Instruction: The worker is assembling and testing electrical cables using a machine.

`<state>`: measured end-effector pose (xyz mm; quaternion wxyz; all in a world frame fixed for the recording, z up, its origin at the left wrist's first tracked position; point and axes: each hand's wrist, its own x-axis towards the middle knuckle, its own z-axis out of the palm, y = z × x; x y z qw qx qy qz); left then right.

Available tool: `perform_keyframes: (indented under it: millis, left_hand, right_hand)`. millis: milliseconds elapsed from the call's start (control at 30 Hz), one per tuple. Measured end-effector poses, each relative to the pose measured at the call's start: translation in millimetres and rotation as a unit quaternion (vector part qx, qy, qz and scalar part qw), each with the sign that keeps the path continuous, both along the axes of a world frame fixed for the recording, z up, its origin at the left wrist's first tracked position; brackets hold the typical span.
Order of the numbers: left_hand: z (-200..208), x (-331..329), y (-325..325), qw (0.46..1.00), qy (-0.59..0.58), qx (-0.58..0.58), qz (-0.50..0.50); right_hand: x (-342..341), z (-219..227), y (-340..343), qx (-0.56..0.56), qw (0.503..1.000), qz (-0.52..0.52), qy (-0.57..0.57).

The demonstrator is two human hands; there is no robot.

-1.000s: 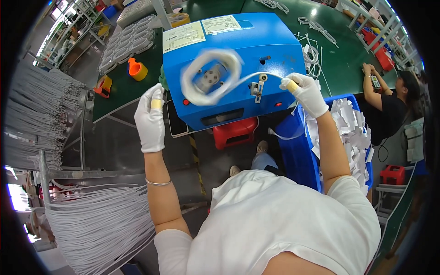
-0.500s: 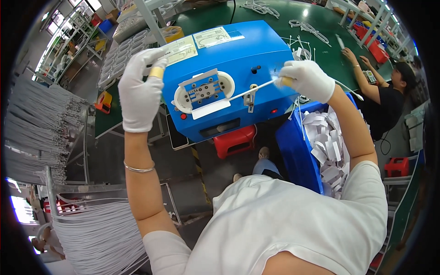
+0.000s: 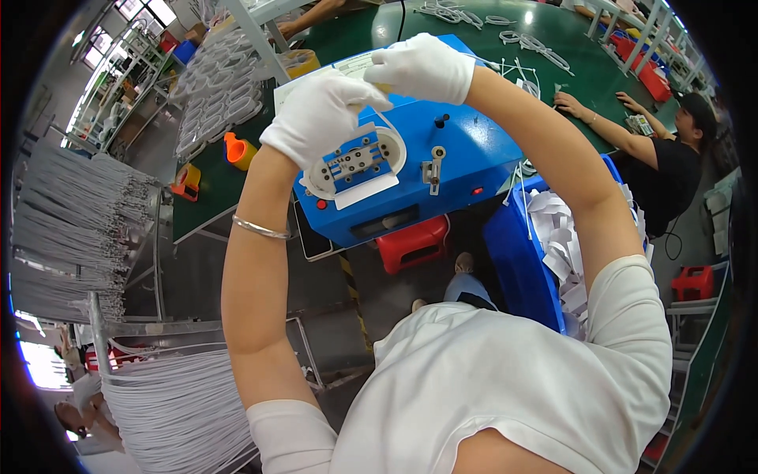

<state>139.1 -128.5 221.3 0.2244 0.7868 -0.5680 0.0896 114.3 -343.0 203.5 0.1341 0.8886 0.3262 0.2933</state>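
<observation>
Up at 12 o'clock, both white-gloved hands met over the big blue metal winding machine (image 3: 466, 150). The thin white cable (image 3: 388, 126) ran down from the fingers toward 6 o'clock, onto the white oval winding frame (image 3: 357, 163). The left hand (image 3: 322, 114) and the right hand (image 3: 425, 69) were closed, pinching it.
</observation>
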Motion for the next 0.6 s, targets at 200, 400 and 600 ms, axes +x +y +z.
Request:
perform_keyframes:
  millis: [200,400,600]
  left_hand:
    - [0.5,-6.5,7.4,0.986,-0.011,0.135,0.094]
    - [-14.3,-4.5,73.9,0.981,0.126,0.035,0.142]
    - [-32.1,-29.6,83.8,0.974,0.063,-0.001,0.218]
  right_hand:
    - [-5.2,-9.8,16.8,0.170,0.974,0.068,-0.136]
    - [-71.0,-19.2,61.9,0.145,0.988,0.048,-0.010]
    - [-59.9,-29.0,68.7,0.100,0.994,-0.025,0.028]
